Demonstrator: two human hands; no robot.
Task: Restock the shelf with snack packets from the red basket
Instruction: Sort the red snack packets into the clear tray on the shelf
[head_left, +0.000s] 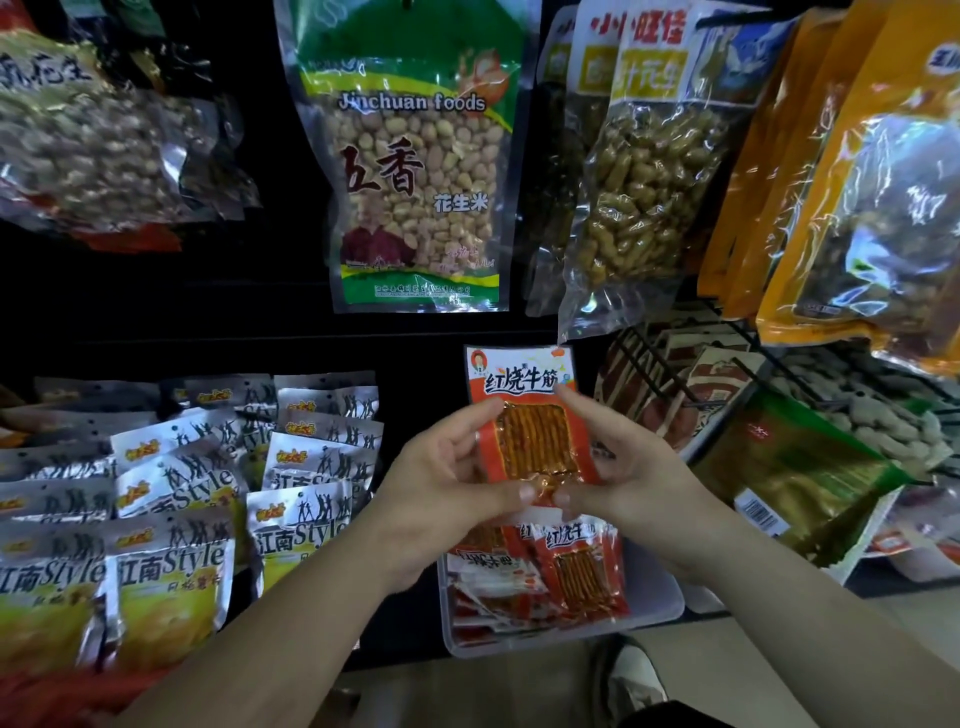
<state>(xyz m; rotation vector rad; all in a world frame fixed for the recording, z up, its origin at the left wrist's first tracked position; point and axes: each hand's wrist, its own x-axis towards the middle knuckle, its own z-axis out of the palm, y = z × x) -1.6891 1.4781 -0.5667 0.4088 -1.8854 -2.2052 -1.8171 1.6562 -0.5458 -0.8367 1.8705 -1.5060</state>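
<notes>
Where hands (452, 483) pinch, packet (522, 384) stands upright

Dim overall; glare glints on the hanging bags (649, 171), edges bend and blur, far shelf back black.

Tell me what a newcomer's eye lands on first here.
First, the orange-red snack packet held upright at centre, pinched between the left hand and right hand. Below it sits a clear tray of matching packets. Above hangs a big green peanut bag, with silver-yellow packets stacked at lower left.
</notes>
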